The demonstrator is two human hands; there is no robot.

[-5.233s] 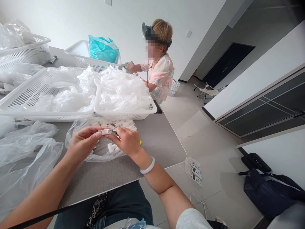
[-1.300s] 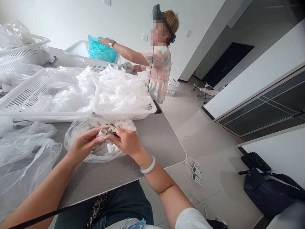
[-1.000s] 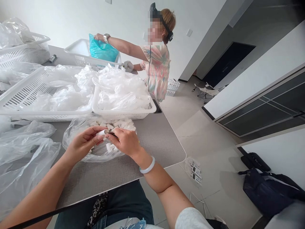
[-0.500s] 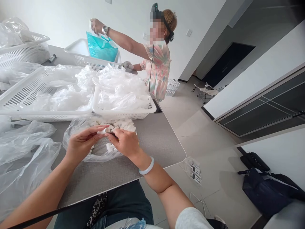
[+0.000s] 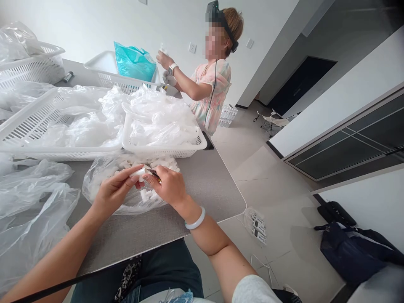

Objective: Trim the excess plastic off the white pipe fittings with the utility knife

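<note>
My left hand [image 5: 115, 190] pinches a short white plastic tube [image 5: 137, 173] between thumb and fingers. In my right hand [image 5: 171, 185] is a small dark-bladed knife [image 5: 154, 172], its blade at the tube's right end; most of the handle is hidden in my fist. Both hands are over a spread clear plastic bag [image 5: 94, 179] on the grey table [image 5: 202, 185]. Several loose white tube pieces [image 5: 146, 195] lie on the bag, partly behind my hands.
Beyond the bag stand a wide white basket [image 5: 59, 149] and a smaller white basket [image 5: 167, 149], both filled with clear bags. More plastic bags [image 5: 34, 202] lie at left. Across the table, a co-worker [image 5: 210, 88] stands near a basket with a blue bag [image 5: 134, 63].
The knife's blade has come into clearer view at the tube's end, as my right hand shifted slightly. The co-worker's raised hand has left the blue bag and drawn back toward the body.
</note>
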